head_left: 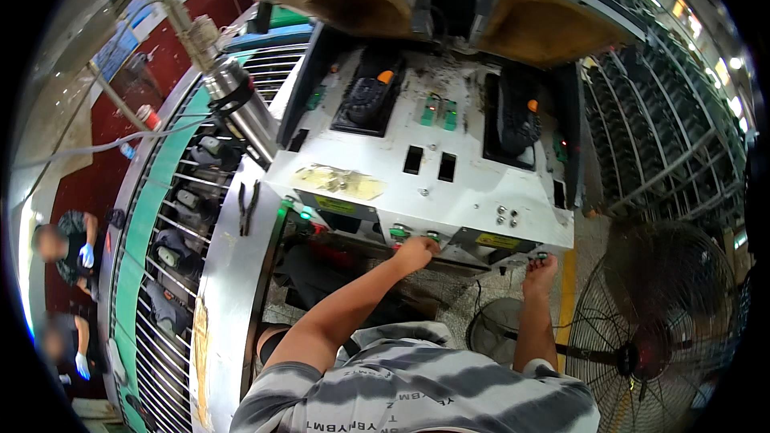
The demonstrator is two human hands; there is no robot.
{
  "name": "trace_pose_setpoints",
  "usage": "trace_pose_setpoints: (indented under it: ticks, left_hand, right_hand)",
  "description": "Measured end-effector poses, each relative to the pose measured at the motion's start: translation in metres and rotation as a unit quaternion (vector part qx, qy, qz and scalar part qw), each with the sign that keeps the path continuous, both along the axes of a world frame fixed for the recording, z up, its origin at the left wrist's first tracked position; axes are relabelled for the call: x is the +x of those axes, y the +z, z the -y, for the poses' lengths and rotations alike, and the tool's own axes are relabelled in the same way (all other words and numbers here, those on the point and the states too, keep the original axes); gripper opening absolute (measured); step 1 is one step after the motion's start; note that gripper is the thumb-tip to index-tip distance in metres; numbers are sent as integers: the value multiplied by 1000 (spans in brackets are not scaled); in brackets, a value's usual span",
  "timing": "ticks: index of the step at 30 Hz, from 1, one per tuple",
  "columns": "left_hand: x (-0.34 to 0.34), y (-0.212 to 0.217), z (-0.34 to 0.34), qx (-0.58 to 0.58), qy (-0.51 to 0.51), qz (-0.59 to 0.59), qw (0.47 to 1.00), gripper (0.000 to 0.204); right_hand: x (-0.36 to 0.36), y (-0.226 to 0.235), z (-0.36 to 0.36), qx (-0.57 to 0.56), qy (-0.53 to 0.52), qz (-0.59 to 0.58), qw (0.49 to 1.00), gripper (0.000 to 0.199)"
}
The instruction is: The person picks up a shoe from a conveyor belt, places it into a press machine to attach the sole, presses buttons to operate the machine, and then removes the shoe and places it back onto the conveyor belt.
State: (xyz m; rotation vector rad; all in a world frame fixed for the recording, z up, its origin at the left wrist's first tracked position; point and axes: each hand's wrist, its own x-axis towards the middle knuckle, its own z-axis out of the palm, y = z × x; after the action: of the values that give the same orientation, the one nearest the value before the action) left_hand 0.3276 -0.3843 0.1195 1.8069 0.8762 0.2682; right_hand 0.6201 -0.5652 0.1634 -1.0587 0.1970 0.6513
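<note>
My left hand (415, 254) is at the front panel of a white press machine (361, 207), its curled fingers at a green push button (433, 235). Further right, my right hand (540, 274) is closed just under another green button (542, 255) at the panel's right end, fingertips against or very near it. I see nothing held in either hand. On the machine's top, two dark shoes with orange patches, a left shoe (367, 96) and a right shoe (517, 116), lie on black pads. Above them, two raised lids (553, 20) with tan linings stand open.
At left runs a roller conveyor (144, 297) carrying several dark shoes (172, 248). Pliers (249, 208) lie on the metal ledge beside a steel flask (237, 100). A large fan (642, 353) stands at right, before a shoe rack (658, 128). Two people work at far left.
</note>
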Motion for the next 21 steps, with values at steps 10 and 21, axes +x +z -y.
trace_pose_setpoints:
  ticks: [10,21]
  left_hand:
    - [-155,340,65,-3,-122,470,874,60]
    - [-272,420,191,333,-2,554,763,44]
  right_hand:
    - [-214,-20,-116,37,376,589,714,10]
    - [-276,146,-478,-260,114,752,595,66]
